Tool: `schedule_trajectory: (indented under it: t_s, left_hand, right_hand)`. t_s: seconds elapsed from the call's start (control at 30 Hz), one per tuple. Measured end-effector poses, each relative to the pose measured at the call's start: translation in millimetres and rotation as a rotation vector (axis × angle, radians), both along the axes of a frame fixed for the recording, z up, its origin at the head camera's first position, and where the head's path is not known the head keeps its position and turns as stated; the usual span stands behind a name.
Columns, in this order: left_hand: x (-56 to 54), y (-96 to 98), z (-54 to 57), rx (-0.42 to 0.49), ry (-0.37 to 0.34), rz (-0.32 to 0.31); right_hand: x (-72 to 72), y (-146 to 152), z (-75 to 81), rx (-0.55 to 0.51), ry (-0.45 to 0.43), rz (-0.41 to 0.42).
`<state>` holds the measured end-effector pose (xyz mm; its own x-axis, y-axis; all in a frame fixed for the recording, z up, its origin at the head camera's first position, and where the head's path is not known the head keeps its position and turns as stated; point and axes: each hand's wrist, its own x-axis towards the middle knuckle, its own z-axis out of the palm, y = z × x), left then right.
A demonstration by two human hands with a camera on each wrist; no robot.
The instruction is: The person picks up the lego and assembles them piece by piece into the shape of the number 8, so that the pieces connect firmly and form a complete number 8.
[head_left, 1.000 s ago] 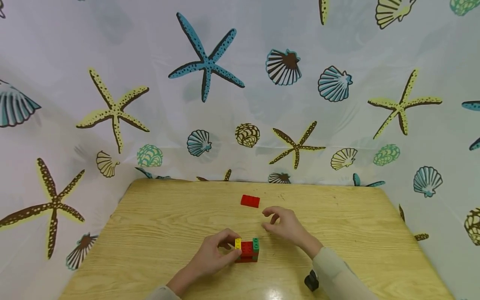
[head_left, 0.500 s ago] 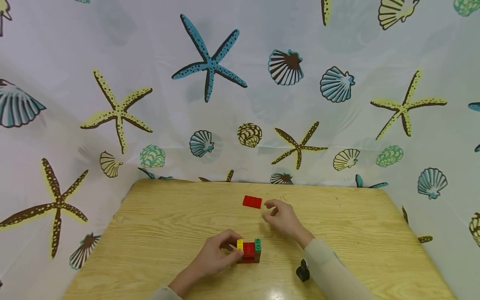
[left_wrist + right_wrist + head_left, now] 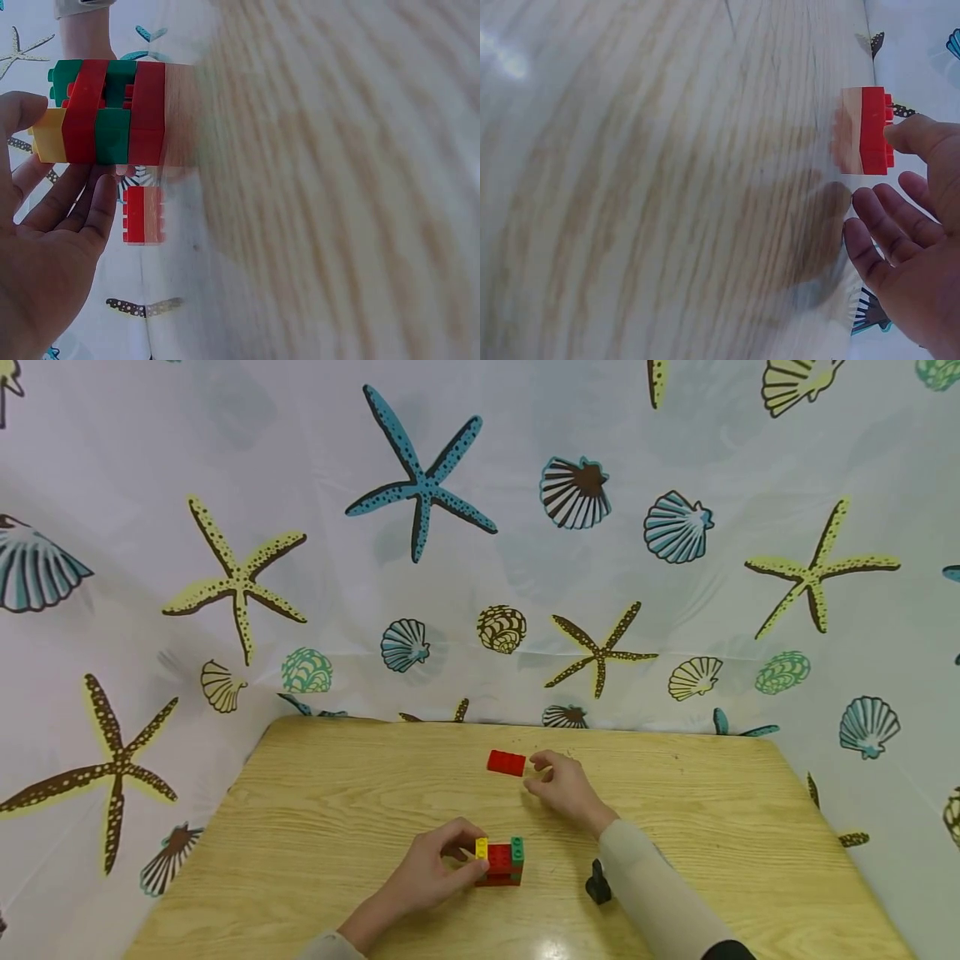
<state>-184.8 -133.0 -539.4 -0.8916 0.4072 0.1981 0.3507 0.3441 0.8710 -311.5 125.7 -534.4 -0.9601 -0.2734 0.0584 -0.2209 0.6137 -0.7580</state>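
Observation:
A small stack of toy building bricks (image 3: pixel 499 860) stands on the wooden table, in red and green layers with a yellow brick (image 3: pixel 482 846) and a green brick (image 3: pixel 517 849) on top. My left hand (image 3: pixel 423 872) pinches the stack at its yellow end; the left wrist view shows thumb and fingers around the yellow brick (image 3: pixel 50 136). Farther back lies a loose red brick (image 3: pixel 506 763), studs up. My right hand (image 3: pixel 567 789) hovers just right of it, fingers loosely bent and holding nothing. In the right wrist view the thumb overlaps the red brick (image 3: pixel 872 131).
A small black object (image 3: pixel 597 887) sits on the table (image 3: pixel 360 777) beside the right sleeve. White cloth (image 3: pixel 450 568) printed with starfish and shells hangs behind the table's back edge and along both sides.
My right hand has moved forward and a little left, closer to the loose red brick. The left hand keeps its grip on the stack, which stays in place.

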Motion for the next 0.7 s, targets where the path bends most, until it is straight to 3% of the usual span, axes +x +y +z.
schedule_trajectory:
  t_s: [0.37,0.7]
  left_hand:
    - [1.6,2.0,1.2,0.014,0.01,-0.009]
    - [1.8,2.0,2.5,0.037,0.024,-0.016]
  right_hand:
    - [-11.3,-6.2,-7.7,0.041,0.032,-0.005]
    - [-14.7,-11.3,-5.6,0.069,0.021,-0.01]
